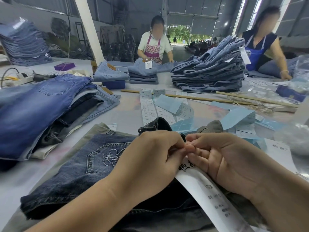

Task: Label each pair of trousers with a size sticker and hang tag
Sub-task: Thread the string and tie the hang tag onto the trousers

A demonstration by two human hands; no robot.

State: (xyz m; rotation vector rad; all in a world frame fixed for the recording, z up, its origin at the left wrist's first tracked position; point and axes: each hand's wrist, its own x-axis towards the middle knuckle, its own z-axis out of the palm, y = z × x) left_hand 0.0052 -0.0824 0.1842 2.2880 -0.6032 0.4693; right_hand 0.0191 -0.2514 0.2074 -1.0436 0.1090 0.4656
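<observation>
Dark jeans (80, 173) lie near centre on the table (127, 113), embroidered pocket up. Left hand (150, 158) & right hand (222, 158) meet fingertip to fingertip at the waistband, both curled, pinching sth tiny, can't tell what. White hang tag (210, 196) runs under right palm. Sticker sheets (148, 106) just beyond

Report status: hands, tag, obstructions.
Left hand and right hand pinching together at the jeans waistband. Hang tag under both hands, attachment hidden. Nothing in the way.
</observation>
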